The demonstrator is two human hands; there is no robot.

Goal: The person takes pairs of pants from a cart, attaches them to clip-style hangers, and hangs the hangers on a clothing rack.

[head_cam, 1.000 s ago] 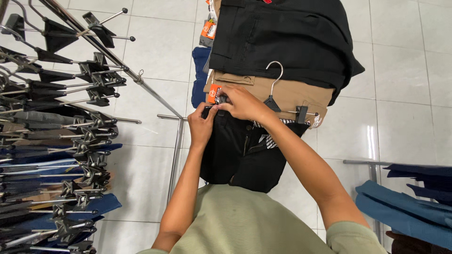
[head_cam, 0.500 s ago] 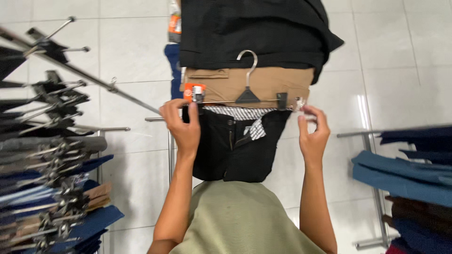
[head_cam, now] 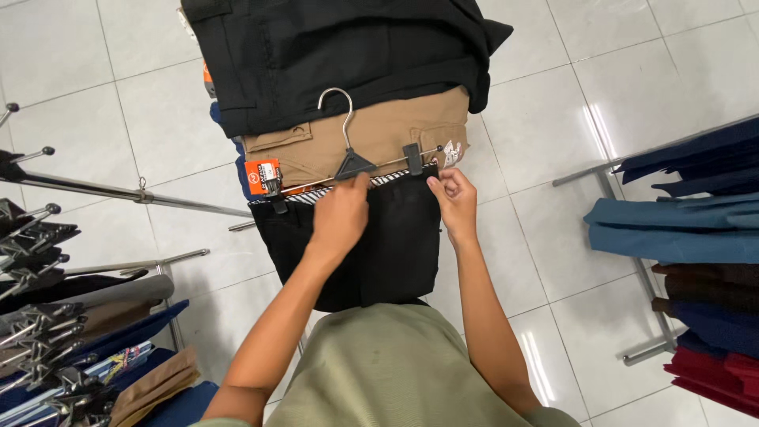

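A pair of black trousers (head_cam: 387, 245) hangs from a clip hanger (head_cam: 352, 162) with a metal hook, in front of my chest. My left hand (head_cam: 340, 213) grips the waistband at the middle, just under the hanger's black centre piece. My right hand (head_cam: 453, 198) pinches the waistband's right end below the right clip (head_cam: 412, 158). An orange tag (head_cam: 263, 175) hangs by the left clip. Tan trousers (head_cam: 371, 134) and black trousers (head_cam: 340, 55) lie stacked behind the hanger.
At the left, a metal rack rail (head_cam: 118, 194) carries many clip hangers with folded trousers (head_cam: 87, 316). At the right stands another rack (head_cam: 609, 190) with blue, dark and red folded garments (head_cam: 680, 229). The floor is pale tile.
My left hand has slid from the left clip by the orange tag to the middle of the waistband. The right hand stays at the right clip. The view has shifted.
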